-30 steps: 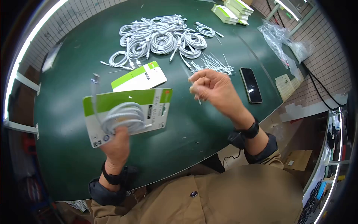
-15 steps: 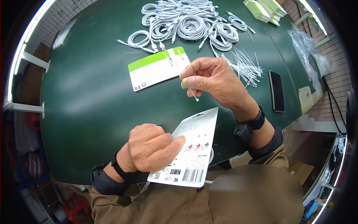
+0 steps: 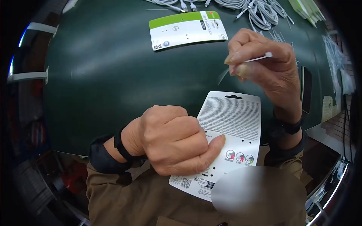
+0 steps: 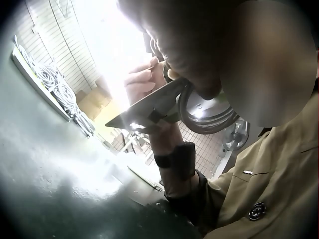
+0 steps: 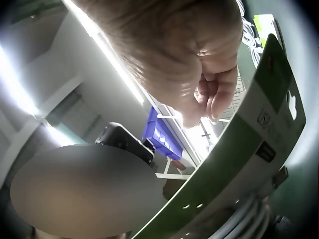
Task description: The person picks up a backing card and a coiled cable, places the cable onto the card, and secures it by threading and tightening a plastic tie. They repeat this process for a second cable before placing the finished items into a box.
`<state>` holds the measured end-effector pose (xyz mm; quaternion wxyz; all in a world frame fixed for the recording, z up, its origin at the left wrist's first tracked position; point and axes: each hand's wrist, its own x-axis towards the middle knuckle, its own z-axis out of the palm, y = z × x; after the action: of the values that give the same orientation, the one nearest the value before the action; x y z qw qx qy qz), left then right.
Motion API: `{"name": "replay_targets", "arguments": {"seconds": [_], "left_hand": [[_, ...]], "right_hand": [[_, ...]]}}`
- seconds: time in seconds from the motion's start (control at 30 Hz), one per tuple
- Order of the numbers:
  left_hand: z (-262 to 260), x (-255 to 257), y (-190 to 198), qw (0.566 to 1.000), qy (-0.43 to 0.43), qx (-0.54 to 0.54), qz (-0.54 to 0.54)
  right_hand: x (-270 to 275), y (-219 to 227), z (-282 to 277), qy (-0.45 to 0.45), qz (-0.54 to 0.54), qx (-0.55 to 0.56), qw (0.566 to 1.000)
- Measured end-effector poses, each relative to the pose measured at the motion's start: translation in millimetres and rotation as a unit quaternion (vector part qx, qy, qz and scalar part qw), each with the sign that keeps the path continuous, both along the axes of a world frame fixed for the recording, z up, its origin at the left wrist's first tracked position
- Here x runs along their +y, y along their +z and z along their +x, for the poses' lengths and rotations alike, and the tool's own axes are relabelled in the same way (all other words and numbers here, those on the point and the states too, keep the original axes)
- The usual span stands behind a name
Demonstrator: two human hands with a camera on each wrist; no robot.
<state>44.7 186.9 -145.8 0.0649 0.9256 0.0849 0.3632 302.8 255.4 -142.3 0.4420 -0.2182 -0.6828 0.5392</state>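
In the head view my left hand point(image 3: 175, 141) grips a white cardboard package card point(image 3: 233, 116), its printed back facing up and its hang hole at the far end. A coiled light cable point(image 4: 207, 128) is held against the card's other side, visible from the left wrist; from above, the card hides it. My right hand point(image 3: 264, 62) pinches a thin white cable tie point(image 3: 259, 58) between thumb and fingers, above the card's far right corner. The tie's small head sticks out to the right, and its thin tail hangs down on the left.
Another green-and-white card point(image 3: 169, 34) lies face up on the dark green table point(image 3: 113, 90). Coiled cables point(image 3: 264, 17) are heaped at the back. Loose cable ties point(image 3: 278, 37) and a phone point(image 3: 307, 90) lie right, near a plastic bag point(image 3: 335, 56). Stacked cards point(image 3: 306, 11) stand far right.
My left hand has turned the card over from its front to its back and drawn it towards my body, to the right. The right hand, still pinching the cable tie, has come close above it.
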Motion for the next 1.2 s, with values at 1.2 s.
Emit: {"name": "replay_targets", "arguments": {"seconds": [1.2], "left_hand": [[2,-1,-7,0.999,-0.002,-0.047,-0.017]], "right_hand": [[-32,7,-22,0.008,-0.026,0.028,0.999]]}}
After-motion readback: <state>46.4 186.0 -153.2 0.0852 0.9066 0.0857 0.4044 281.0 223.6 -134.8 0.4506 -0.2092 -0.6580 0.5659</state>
